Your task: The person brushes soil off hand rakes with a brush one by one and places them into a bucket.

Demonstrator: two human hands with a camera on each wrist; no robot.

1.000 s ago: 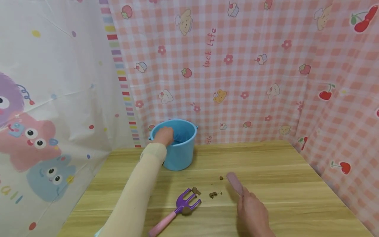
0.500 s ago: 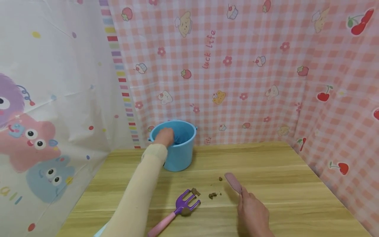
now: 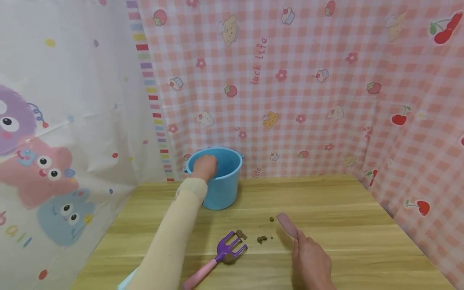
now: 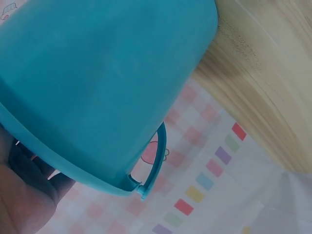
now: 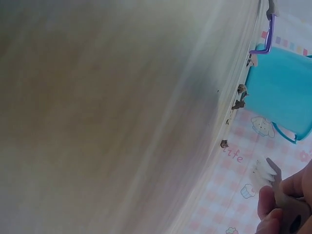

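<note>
Your left hand (image 3: 205, 166) is up at the back-left part of the bench (image 3: 344, 209), hooked over the near rim of the blue bucket (image 3: 222, 189). From the head view the fingers dip inside while the palm sits on the outside wall, so it reads as a grip on the rim, though the fingertips themselves are hidden in there. The left wrist view is just bucket wall plus its little side handle (image 4: 155, 161).

The bucket looks like thin moulded plastic, so I'd guess light, stiff enough, a bit slick and easy to tip if you pull from 1 side. The rim or that handle are the sensible places to hold.

Your right hand (image 3: 311, 264) is at the front edge of the bench, fingers curled round the handle of a small pink brush (image 3: 287, 224), whose head points toward the bucket. The bristles (image 5: 262, 171) show white in the right wrist view.

Between the 2 hands lie brown dirt crumbs (image 3: 262, 239) and a purple toy rake (image 3: 228, 249) with a pink handle, both well apart from the bucket.
</note>
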